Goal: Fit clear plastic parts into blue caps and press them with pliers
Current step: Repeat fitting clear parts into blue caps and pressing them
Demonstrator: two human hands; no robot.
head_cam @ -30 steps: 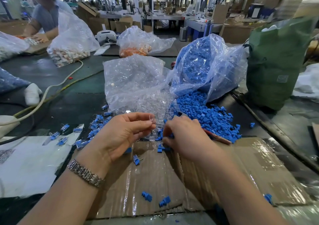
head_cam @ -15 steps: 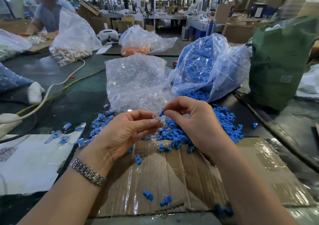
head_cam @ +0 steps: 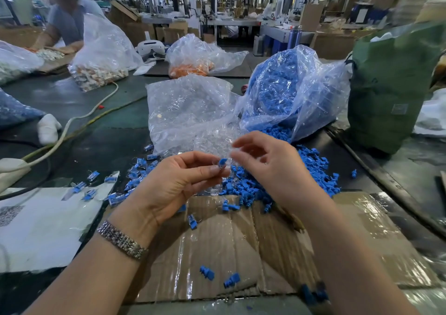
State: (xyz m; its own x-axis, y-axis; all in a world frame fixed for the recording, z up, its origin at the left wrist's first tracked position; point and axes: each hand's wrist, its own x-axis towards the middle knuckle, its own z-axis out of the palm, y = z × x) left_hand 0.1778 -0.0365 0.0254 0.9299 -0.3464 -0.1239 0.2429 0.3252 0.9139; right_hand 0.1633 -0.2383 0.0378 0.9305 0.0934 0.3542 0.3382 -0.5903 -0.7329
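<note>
Cap passes from right hand to left

The blue cap (head_cam: 222, 162), pinched by the right hand (head_cam: 270, 167) half a second ago, now sits at the left hand's (head_cam: 178, 184) fingertips; the right hand is now off it, fingers loosely spread, just beside it.

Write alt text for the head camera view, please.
A person's left hand pinches a small blue cap while the right hand hovers beside it, above a pile of blue caps and taped cardboard.
</note>
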